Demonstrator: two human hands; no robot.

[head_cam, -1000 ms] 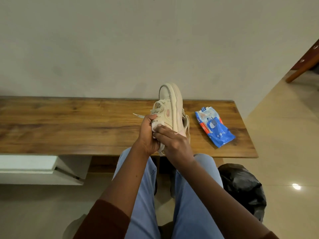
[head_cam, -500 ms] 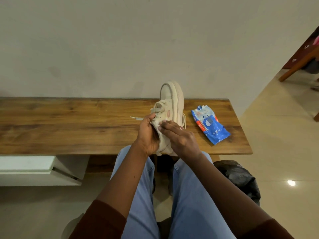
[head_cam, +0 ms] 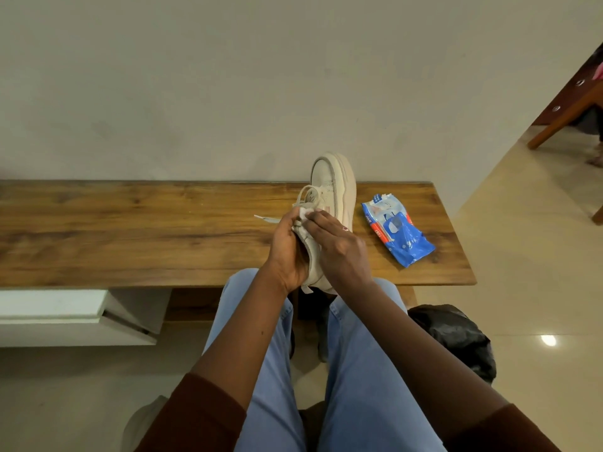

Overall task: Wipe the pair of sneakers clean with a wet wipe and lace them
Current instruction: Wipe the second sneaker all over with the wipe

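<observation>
Wiping step in hand. The left hand (head_cam: 288,249) curls round the heel end of the cream, smooth-sided sneaker (head_cam: 336,187), held toe-up over the wooden table's (head_cam: 130,230) near edge. The right hand (head_cam: 339,252) presses a crumpled white wet wipe (head_cam: 305,213) against its upper with nearly straight fingers. The next stroke probably calls for a firm hold while reaching the thick sole; a flat lace (head_cam: 266,218) trails loose.

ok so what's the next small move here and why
Probably slide the wipe up the sneaker toward the toe: the right hand presses it by the laces, while the left hand grips the shoe steady.
</observation>
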